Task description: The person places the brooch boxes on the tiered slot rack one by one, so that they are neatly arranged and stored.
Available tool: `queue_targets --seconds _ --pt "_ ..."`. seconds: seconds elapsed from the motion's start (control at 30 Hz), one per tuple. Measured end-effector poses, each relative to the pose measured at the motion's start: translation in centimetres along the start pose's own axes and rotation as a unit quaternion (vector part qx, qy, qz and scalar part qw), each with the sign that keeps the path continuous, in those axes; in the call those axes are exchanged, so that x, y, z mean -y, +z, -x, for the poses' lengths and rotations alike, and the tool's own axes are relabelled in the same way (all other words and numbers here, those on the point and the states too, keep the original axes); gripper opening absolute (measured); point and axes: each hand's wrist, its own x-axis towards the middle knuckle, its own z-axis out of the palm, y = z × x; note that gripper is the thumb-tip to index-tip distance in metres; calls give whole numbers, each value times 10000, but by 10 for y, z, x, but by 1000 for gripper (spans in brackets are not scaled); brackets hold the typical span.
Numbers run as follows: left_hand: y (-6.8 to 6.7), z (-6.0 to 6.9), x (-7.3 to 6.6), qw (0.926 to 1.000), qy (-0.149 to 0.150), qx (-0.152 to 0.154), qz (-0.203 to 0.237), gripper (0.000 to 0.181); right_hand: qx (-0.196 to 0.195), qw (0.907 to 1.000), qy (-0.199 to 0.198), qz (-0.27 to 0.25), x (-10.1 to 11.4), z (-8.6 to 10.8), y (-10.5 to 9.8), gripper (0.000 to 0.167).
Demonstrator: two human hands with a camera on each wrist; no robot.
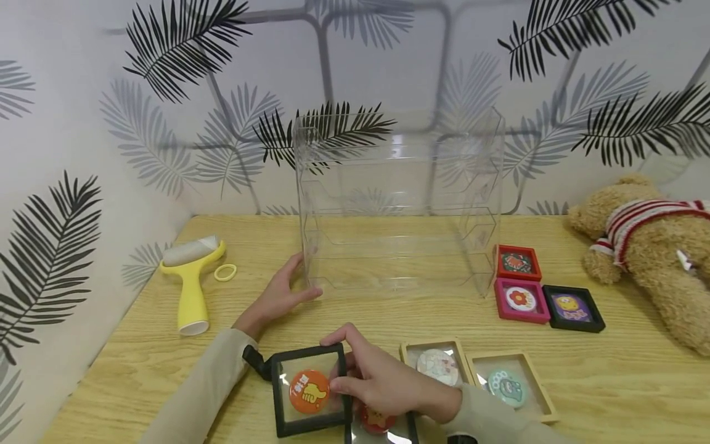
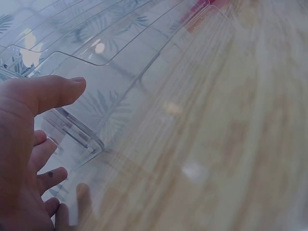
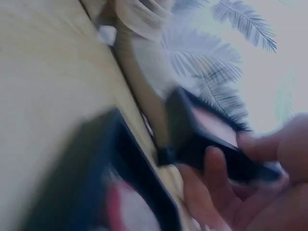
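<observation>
In the head view my right hand (image 1: 383, 379) pinches the right edge of a black square frame (image 1: 280, 394), which holds an orange badge (image 1: 309, 391) with a yellow thumbs-up. The right wrist view shows this frame (image 3: 180, 120) tilted, blurred, off the table. Under the right hand lies another black frame (image 1: 413, 428) with a red badge (image 1: 377, 420), partly covered. My left hand (image 1: 277, 299) is at the lower left side of a clear tiered acrylic rack (image 1: 396, 283). Its thumb (image 2: 60, 91) sticks out straight, other fingers relaxed beside the rack's side; firm contact cannot be made out.
Two wooden frames (image 1: 546, 394) with badges lie right of my right hand. Beside the rack are a red frame (image 1: 536, 265), a pink frame (image 1: 521, 316) and a black frame (image 1: 593, 324). A teddy bear (image 1: 660, 259) lies far right; a yellow lint roller (image 1: 191, 296) and ring (image 1: 225, 279) lie left.
</observation>
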Motion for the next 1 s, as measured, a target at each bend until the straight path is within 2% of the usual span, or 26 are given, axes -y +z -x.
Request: queue_targets --seconds 0.1,0.2,0.3,0.37,0.47,0.57,0.73,0.87,1.0 --pt "0 0 -1 10000 34 -1 -15 81 151 9967 -550 585 4 -1 -11 42" --pt "1 -1 0 10000 67 -20 37 79 9 9892 -1155 905 12 -4 -23 41" --pt "-1 -2 7 9992 275 64 299 79 -459 9841 -1529 781 22 -9 -37 42" --pt "-3 -4 13 9978 558 92 340 80 -836 9811 -1635 618 32 -13 -48 43" --pt "-4 -6 18 9955 875 152 316 78 -1506 9692 -1777 800 46 -18 -64 45" --pt "-2 -5 14 9975 698 26 -54 74 -2133 9472 -1990 1335 59 -22 -79 42" --pt "1 -3 7 9997 235 19 1 77 -2878 8945 -2597 2227 77 -34 -103 36" --pt "1 -3 6 9998 180 5 14 80 -3249 8613 -2999 2502 92 -46 -126 29" --pt "-2 0 -3 9998 216 11 14 80 -3755 8342 -2984 2722 108 -57 -146 18"
